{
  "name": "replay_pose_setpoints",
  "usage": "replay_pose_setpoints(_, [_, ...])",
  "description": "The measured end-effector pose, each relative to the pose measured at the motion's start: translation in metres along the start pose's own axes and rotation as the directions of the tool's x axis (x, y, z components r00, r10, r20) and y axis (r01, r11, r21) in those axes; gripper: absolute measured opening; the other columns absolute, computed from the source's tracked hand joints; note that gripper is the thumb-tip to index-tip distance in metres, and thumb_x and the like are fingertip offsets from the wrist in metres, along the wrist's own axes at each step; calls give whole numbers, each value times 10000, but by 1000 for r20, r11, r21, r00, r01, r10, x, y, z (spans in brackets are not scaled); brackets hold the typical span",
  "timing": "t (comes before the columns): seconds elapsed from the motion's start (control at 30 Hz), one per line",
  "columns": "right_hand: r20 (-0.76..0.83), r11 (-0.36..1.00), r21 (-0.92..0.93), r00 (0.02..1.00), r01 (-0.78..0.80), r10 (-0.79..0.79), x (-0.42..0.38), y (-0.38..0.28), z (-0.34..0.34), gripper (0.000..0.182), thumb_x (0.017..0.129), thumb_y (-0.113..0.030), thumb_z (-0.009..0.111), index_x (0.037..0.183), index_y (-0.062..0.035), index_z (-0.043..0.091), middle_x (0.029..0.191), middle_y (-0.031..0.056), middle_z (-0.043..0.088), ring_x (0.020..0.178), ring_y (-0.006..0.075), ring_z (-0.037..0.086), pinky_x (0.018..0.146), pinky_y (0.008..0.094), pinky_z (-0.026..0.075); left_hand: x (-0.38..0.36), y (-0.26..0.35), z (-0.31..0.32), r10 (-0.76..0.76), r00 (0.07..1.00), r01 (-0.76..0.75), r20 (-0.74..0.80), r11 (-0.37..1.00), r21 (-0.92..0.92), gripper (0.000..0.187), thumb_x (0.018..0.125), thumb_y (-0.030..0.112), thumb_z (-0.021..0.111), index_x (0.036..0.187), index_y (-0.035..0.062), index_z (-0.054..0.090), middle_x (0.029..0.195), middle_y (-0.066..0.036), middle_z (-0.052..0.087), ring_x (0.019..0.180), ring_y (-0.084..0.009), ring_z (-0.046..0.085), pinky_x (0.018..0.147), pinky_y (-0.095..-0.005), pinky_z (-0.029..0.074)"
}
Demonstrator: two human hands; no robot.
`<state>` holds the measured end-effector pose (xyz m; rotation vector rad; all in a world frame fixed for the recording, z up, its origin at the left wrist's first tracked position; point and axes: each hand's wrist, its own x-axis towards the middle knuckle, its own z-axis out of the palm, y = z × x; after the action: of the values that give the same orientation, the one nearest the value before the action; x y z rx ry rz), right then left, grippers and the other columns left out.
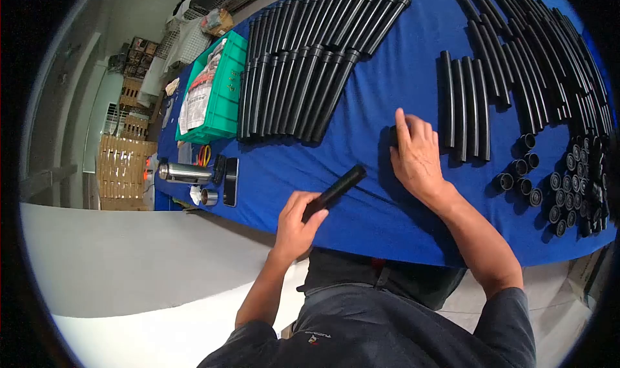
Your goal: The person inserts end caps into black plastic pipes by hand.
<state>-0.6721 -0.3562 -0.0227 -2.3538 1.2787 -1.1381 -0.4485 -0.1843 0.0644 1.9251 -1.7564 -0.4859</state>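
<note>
**Inspector:** Nearest the camera, the left hand (298, 224) is gripping a short black tube (336, 191), fingers closed around its near end. The tube is hovering over the near edge of the blue table (361, 116).

**Clerk:** Which way is it pointing?

**Inspector:** Its long axis is running diagonally, the free end aiming up and right, away from the person, toward the right hand (416, 155).

**Clerk:** And that hand?

**Inspector:** It is lying palm down on the cloth, fingers spread and loosely extended. A small dark piece is showing at the fingertips; whether it is being held, I cannot tell.

**Clerk:** What is surrounding them?

**Inspector:** Just right of the right hand, four curved tubes (466, 106) are lying side by side. Small black caps (555, 187) are clustering at the right edge. Farther off, a long straight tube stack (303, 64) is filling the middle, a larger curved pile (542, 58) the far right. A green crate (223, 93), a steel flask (186, 172) and a phone (230, 181) are sitting at the left end.

**Clerk:** Free room?

**Inspector:** Bare cloth is lying open between the hands and the stack.
</note>
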Motion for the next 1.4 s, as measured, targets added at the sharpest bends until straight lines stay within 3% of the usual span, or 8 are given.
replay_pose_setpoints(0.17, [-168, 888, 344, 950, 306, -262, 1, -20, -22, 721, 689, 50, 664, 1389, 35, 494, 1062, 180, 582, 942, 326, 591, 826, 412, 486, -17, -8, -5, 21, 1000, -21, 2, 991, -134, 331, 827, 76, 772, 1123, -27, 662, 1065, -144, 659, 950, -271, 663, 855, -349, 524])
replay_pose_setpoints(0.23, [386, 633, 730, 920, -259, -69, -8, -25, -21, 694, 766, 5, 720, 1424, 8, 496, 922, 103, 577, 832, 216, 612, 757, 324, 498, -16, -11, -4, -6, 999, 14, 40, 982, -190, 339, 836, 90, 769, 1135, -31, 664, 1068, -141, 661, 959, -262, 662, 862, -346, 521])
replay_pose_setpoints(0.33, [689, 201, 713, 617, -672, -380, -10, -28, -8, 738, 848, -154, 783, 1506, -52, 463, 867, 0, 574, 777, 92, 553, 717, 270, 476, -7, -12, -6, -54, 967, 122, 250, 957, -263, 361, 864, 145, 754, 1158, -43, 663, 1088, -140, 667, 968, -250, 659, 870, -339, 517])
replay_pose_setpoints(0.63, [601, 254, 757, 487, -603, -635, -12, -22, -6, 540, 882, -158, 755, 1398, -123, 603, 1198, 98, 716, 1104, 200, 660, 1001, 346, 488, -2, -23, 4, -55, 825, 394, 563, 770, -503, 435, 930, 180, 727, 1277, -42, 589, 1158, -123, 670, 1038, -184, 647, 920, -325, 508])
replay_pose_setpoints(1.07, [696, 256, 640, 405, -724, -594, -8, -22, -14, 567, 898, -177, 717, 1436, -94, 559, 938, 74, 673, 845, 159, 604, 747, 336, 499, 3, -19, 11, -179, 746, 600, 642, 600, -530, 408, 834, 61, 819, 1158, 4, 578, 1117, -61, 620, 1017, -126, 613, 936, -300, 512])
replay_pose_setpoints(1.17, [673, 306, 714, 498, -630, -547, -10, -25, -11, 663, 883, -284, 757, 1459, -64, 514, 980, 94, 663, 828, 177, 610, 750, 342, 515, 3, -16, 14, -26, 861, 435, 508, 556, -708, 391, 878, 159, 800, 1172, 12, 588, 1111, -59, 595, 1082, -176, 601, 978, -377, 521])
replay_pose_setpoints(1.27, [621, 347, 781, 589, -519, -517, -16, -26, -4, 839, 833, -418, 797, 1483, -22, 443, 1112, 149, 624, 836, 214, 617, 803, 367, 536, -6, -13, 33, -34, 960, 277, 278, -34, -960, 375, 923, 195, 749, 1230, 47, 591, 1136, -63, 593, 1166, -237, 580, 1060, -463, 488])
replay_pose_setpoints(1.4, [736, 345, 659, 478, -668, -480, -6, -30, -16, 786, 842, -350, 805, 1473, -29, 464, 977, 120, 666, 836, 208, 633, 764, 353, 518, -7, -16, 42, -205, 964, 175, 171, 5, -985, 314, 1005, 212, 629, 1285, 92, 553, 1200, -94, 618, 1201, -269, 568, 1103, -540, 441])
